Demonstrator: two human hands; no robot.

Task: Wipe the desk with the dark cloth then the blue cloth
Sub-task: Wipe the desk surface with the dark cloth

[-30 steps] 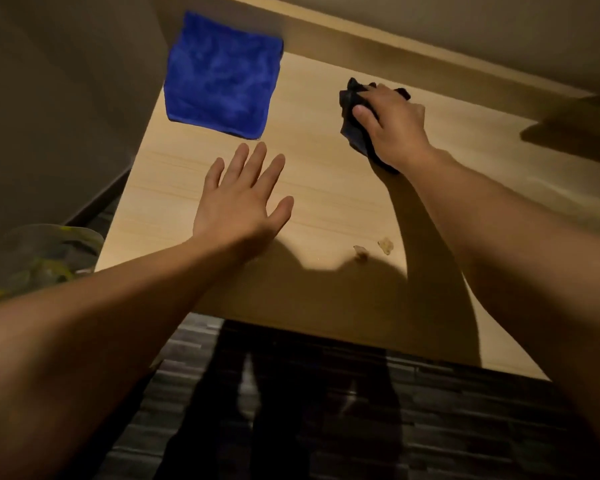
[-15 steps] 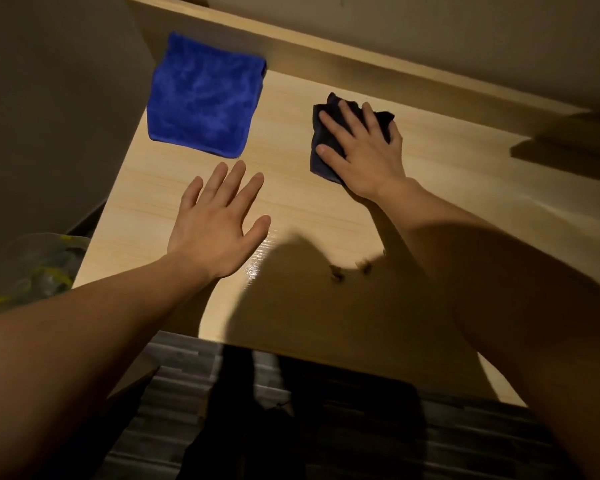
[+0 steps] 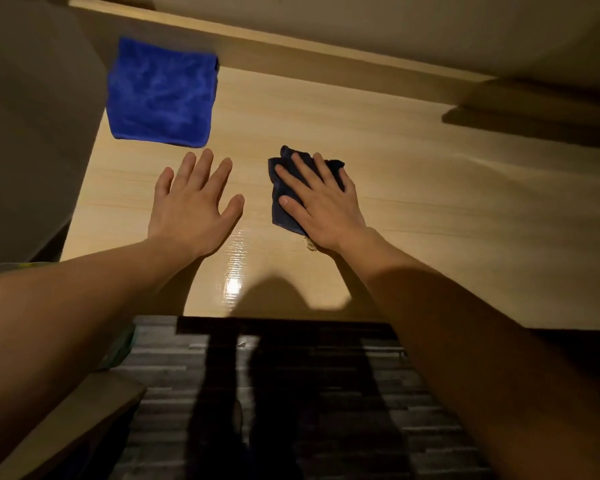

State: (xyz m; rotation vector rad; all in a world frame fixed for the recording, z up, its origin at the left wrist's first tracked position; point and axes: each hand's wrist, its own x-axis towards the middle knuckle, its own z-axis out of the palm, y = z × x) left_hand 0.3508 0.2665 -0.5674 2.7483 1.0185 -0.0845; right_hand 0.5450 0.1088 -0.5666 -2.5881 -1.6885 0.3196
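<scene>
My right hand [image 3: 321, 202] presses flat on the crumpled dark cloth [image 3: 280, 209] in the middle of the light wooden desk [image 3: 413, 202]; most of the cloth is hidden under the palm and fingers. A small crumb [image 3: 310, 244] lies at the heel of that hand. My left hand [image 3: 193, 206] rests flat on the desk just left of it, fingers spread, holding nothing. The blue cloth [image 3: 161, 93] lies spread square at the desk's far left corner, a little beyond my left fingertips.
A wall [image 3: 32, 116] borders the desk on the left and a raised wooden ledge [image 3: 291, 43] runs along the back. Dark striped flooring [image 3: 291, 410] lies below the near desk edge. A dark shadowed shape [image 3: 534, 112] sits at the far right.
My right hand has dragged the dark cloth from the back of the desk toward me, up to the crumbs. My left hand has stayed flat on the desk.
</scene>
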